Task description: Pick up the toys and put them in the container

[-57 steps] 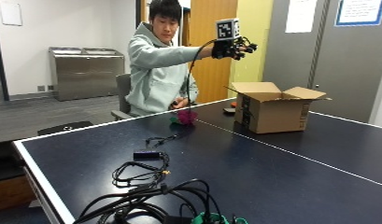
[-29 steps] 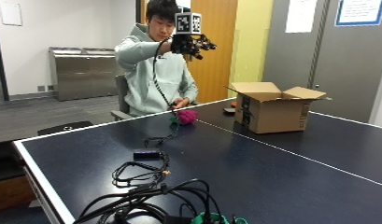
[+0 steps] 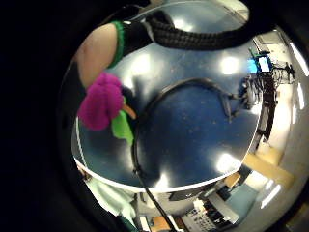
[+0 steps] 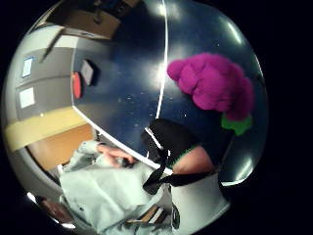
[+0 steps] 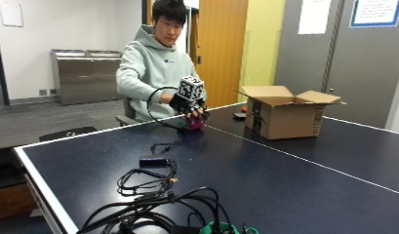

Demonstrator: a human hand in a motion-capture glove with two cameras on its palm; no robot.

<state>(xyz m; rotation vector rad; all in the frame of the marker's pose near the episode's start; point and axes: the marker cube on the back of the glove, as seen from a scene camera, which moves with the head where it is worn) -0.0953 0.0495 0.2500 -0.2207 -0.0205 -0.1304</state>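
Magenta plush toy [image 5: 195, 123] lies half hidden beneath the gloved hand [image 5: 189, 105]; its grip cannot be made out.

A magenta plush toy [image 3: 101, 101] with a green part lies on the dark blue table [image 3: 193, 125], near its white-lined edge, beside a black cable [image 3: 145, 125].
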